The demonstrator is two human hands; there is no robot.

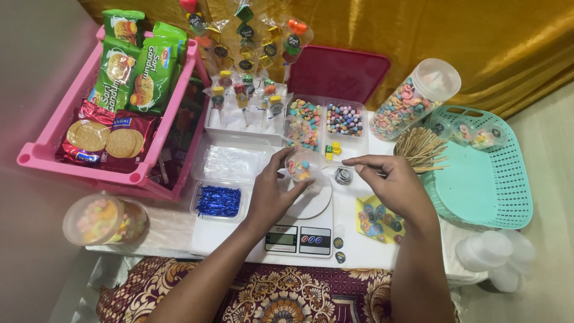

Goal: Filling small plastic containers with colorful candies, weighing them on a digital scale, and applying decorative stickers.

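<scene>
1. The left hand [270, 194] grips a small clear capsule of coloured sweets [299, 165], fingers curled closed around it.
2. Directly below that grip sits a white kitchen scale [302, 224] with a round platform.
3. The right hand [391, 182] pinches its thumb and fingers together; it seems to hold a thin wooden stick, though this is hard to make out.
4. Just beyond the right hand lies a bundle of wooden sticks [421, 148].
5. Beside the left wrist sits a tray of blue twist ties [218, 201].
</scene>
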